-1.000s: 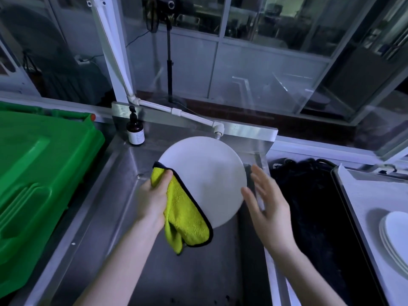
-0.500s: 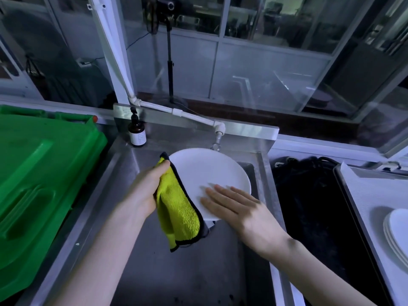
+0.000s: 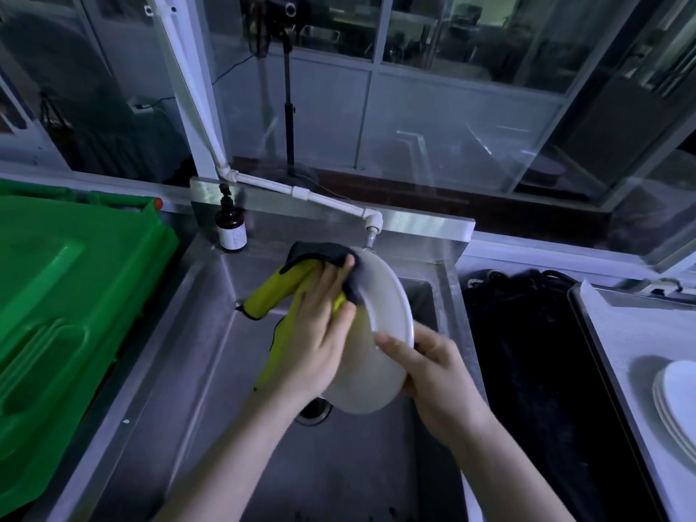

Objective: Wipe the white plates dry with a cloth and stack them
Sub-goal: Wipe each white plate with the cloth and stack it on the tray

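Steel sink (image 3: 211, 371) under dim windows (image 3: 452, 107), green bin (image 3: 75, 295) to its left. Over the sink your right grip (image 3: 440, 386) clasps the plate (image 3: 388, 295) by its rim, and your left grip (image 3: 320, 333) holds the cloth (image 3: 263, 299) against its face. Wiping looks under way, stacking not yet done; a stack (image 3: 678, 401) sits on the table (image 3: 621, 333) right of the sink
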Motion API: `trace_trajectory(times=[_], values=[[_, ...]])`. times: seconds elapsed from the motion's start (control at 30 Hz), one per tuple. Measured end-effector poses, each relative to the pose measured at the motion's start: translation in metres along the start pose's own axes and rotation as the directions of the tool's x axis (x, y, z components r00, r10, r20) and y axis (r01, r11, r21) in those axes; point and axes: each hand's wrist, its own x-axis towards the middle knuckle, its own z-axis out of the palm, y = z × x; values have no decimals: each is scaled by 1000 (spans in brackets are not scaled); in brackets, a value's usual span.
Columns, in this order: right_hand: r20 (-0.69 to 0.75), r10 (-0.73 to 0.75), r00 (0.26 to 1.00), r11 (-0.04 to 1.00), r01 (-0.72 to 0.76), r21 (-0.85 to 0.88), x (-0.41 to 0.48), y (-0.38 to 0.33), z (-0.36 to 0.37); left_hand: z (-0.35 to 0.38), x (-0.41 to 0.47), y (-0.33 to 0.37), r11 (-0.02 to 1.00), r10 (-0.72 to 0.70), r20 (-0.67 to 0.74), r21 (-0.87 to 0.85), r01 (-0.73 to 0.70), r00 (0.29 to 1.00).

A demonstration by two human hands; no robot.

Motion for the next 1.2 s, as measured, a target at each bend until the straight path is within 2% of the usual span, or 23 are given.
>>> trace_trajectory(times=[0.07, 0.13, 0.2, 0.3, 0.37, 0.43, 0.5, 0.57, 0.63, 0.73, 0.83, 0.93, 1.03, 1.1, 1.2], values=[[-25, 5, 1000, 999, -4, 52, 8, -5, -2, 7, -1, 0, 972, 161, 68, 162, -170, 985], [-20, 1, 1000, 998, 0, 66, 12, -8, -5, 14, -3, 1, 942, 230, 115, 223, -250, 966], [14, 10, 1000, 998, -11, 67, 10, -11, -8, 14, 5, 2, 952, 226, 108, 185, -243, 968], [69, 16, 997, 1000, -15, -17, 4, -10, -14, 2, 25, 0, 998, 65, 1, 23, -65, 998], [66, 21, 998, 1000, -20, -22, 2, -9, -18, 0, 25, -2, 999, 22, 18, 46, -23, 1000], [40, 30, 999, 999, -30, 17, 2, -10, -18, 5, 14, -1, 973, 127, 73, 182, -139, 989], [33, 31, 999, 999, -32, 36, 4, -11, -15, 9, 5, 1, 936, 220, 154, 244, -253, 963], [32, 30, 999, 999, -31, 44, 6, -12, -11, 9, 7, 2, 919, 214, 218, 287, -272, 952], [33, 35, 999, 999, -35, 22, 8, -14, -9, 5, 16, 2, 941, 158, 210, 263, -211, 965], [35, 43, 998, 999, -43, 22, 4, -16, -12, -8, 29, -5, 995, 30, 75, 89, -37, 997], [22, 59, 998, 990, -61, 129, -2, -18, -23, -20, 17, -21, 993, -112, 39, -29, 113, 993], [-14, 81, 997, 967, -75, 243, -5, -19, -32, -18, -12, -30, 976, -206, 33, -61, 208, 978], [-70, 113, 991, 923, -78, 377, -2, -15, -35, -6, -38, -34, 994, -104, 55, -13, 105, 993], [-82, 129, 988, 915, -87, 393, 0, -12, -33, 0, -40, -35, 999, -52, 53, 18, 51, 997], [-61, 131, 989, 926, -100, 365, 2, -9, -25, -1, -21, -29, 998, -54, 17, 37, 53, 998]])
